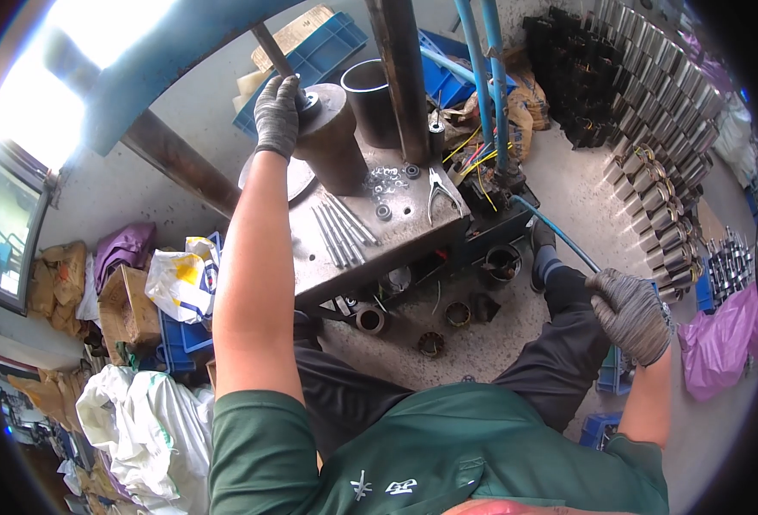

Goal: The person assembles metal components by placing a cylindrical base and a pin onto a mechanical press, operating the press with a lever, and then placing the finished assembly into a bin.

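Note:
My left hand [276, 118], in a grey glove, reaches up to the top of a thick metal cylinder [334, 142]. Its fingers close beside a narrow upright rod [272, 50] and a small ringed part [309, 103]; what they grip is hidden. Low on the right, my gloved right hand [635, 316] is wrapped around the end of a blue lever [559, 230]. The cylinder stands on a steel press table [310, 287]. Several thin metal rods [342, 230] lie there, near pliers [442, 196] and a small ring [383, 212].
A wide hollow cylinder [370, 86] and a dark press column [399, 77] stand behind. Shiny metal sleeves [654, 193] are stacked at right, beside dark wound parts [572, 81]. White sacks [143, 429] and a wooden box [130, 316] sit at left. Small rings [430, 344] lie below the table.

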